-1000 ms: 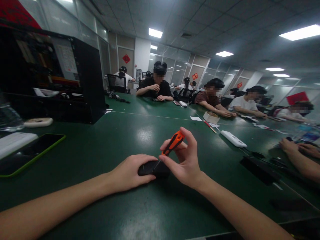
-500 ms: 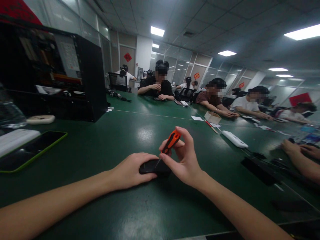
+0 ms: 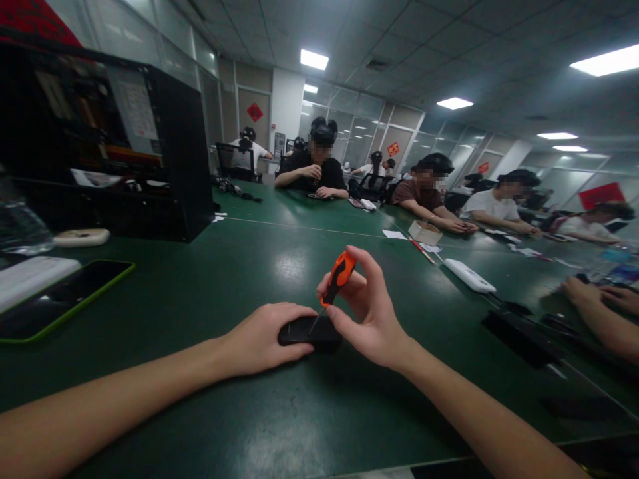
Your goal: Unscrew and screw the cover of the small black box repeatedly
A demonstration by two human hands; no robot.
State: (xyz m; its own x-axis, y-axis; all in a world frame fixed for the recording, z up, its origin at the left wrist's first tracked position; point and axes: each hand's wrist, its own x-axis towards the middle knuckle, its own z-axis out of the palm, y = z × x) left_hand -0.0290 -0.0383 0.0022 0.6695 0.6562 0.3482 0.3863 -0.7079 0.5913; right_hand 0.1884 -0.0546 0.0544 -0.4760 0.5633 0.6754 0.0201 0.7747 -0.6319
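Our right hand [image 3: 370, 326] pinches an orange-and-black screwdriver [image 3: 339, 278], now steeper, likely better aligned; left hand [image 3: 264, 338] clamps oblong black block [image 3: 324, 338].

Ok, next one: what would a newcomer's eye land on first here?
Probably the orange-and-black screwdriver in the right grip, near the picture's centre, its shaft slanting down to a black object that the left grip holds on the green table. Then the big open-sided black computer case at the picture's left.
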